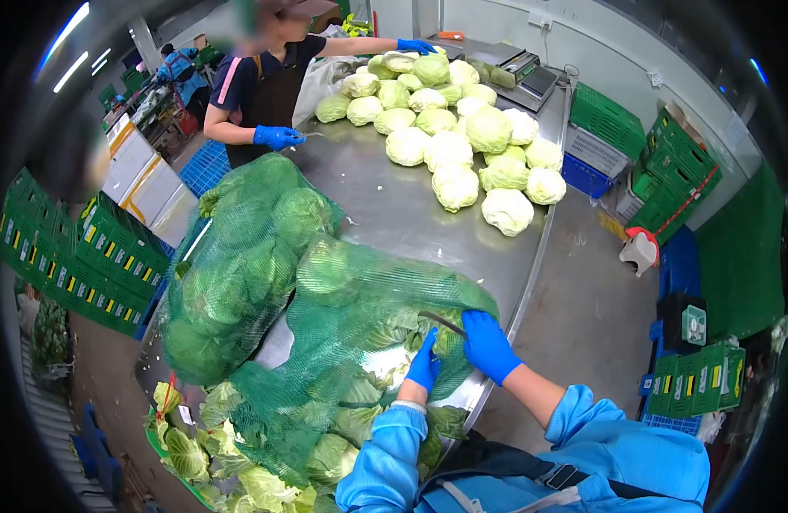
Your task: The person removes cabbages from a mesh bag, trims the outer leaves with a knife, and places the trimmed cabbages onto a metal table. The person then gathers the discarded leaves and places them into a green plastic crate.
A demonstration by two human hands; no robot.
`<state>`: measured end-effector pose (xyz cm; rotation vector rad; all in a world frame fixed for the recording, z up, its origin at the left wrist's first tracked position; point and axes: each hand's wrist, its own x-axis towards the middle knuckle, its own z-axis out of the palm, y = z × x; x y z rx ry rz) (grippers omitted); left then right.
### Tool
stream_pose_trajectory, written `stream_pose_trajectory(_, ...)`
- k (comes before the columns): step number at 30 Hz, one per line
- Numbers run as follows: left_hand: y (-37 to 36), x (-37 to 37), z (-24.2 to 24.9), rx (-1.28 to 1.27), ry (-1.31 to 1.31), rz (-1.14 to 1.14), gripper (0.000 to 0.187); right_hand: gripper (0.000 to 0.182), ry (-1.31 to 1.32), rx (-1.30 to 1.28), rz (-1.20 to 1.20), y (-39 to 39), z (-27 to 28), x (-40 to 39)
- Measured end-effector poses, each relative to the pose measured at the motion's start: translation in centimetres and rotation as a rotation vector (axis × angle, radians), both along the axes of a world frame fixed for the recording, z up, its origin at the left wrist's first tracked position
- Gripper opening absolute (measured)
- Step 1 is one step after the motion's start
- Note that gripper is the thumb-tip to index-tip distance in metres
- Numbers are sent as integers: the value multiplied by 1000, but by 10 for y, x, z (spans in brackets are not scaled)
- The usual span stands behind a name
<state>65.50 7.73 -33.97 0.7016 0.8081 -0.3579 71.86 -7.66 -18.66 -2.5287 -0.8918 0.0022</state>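
My right hand [491, 346], in a blue glove, is closed around a knife [442, 322] with a dark, curved blade. The blade points left across the top of a green cabbage [447, 344]. My left hand [424, 368], also gloved in blue, grips the near left side of that cabbage. Around and beneath it spreads an opened green mesh bag [368, 295], with more cabbages partly hidden under the netting. A full mesh bag of cabbages [232, 265] lies to the left. Loose trimmed leaves [270, 487] fill a green-rimmed container at the near left.
Pale trimmed cabbages [449, 154] are piled at the metal table's [381, 205] far end, beside a scale [535, 85]. Across the table, a co-worker [266, 85] in blue gloves touches the pile and holds a small blade. Green crates [667, 175] stand at right, others [112, 256] at left.
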Motion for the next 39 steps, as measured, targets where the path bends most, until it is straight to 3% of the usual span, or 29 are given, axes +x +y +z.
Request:
stream_pose_trajectory(4,-27,4,36,-5,-194,218,43,43,28,33,36,-4,3,20)
stream_pose_trajectory(8,-29,31,60,-300,-158,236,50,27,-103,-15,84,-2,-3,19)
stream_pose_trajectory(11,-29,39,37,-314,-137,265,49,14,-122,-128,106,6,-11,18)
stream_pose_trajectory(17,-32,-17,15,-241,-150,506,44,12,-64,-94,277,1,13,-8)
stream_pose_trajectory(20,-11,-76,35,-111,-56,506,39,12,-35,46,312,-10,38,-27)
stream_pose_trajectory(23,3,-123,66,353,-189,644,45,15,25,-11,269,-9,45,-39)
stream_pose_trajectory(24,19,-140,84,332,81,505,59,15,53,-9,248,-8,47,-43)
stream_pose_trajectory(26,31,-163,95,708,-158,548,51,17,67,39,218,-6,37,-51)
stream_pose_trajectory(27,35,-175,110,880,-71,531,53,18,77,61,208,-4,30,-54)
stream_pose_trajectory(28,42,-183,126,883,-189,614,56,23,72,119,189,-3,22,-53)
stream_pose_trajectory(30,54,-203,153,797,-140,670,61,28,341,219,67,4,24,-52)
stream_pose_trajectory(32,59,-219,196,800,-157,795,66,28,505,125,73,9,17,-44)
stream_pose_trajectory(34,63,-236,212,867,-165,889,71,28,498,248,175,23,40,-54)
stream_pose_trajectory(36,60,-260,225,1046,-111,759,75,29,349,404,300,43,86,-77)
stream_pose_trajectory(39,54,-307,220,1528,-51,522,87,33,518,508,441,72,87,-112)
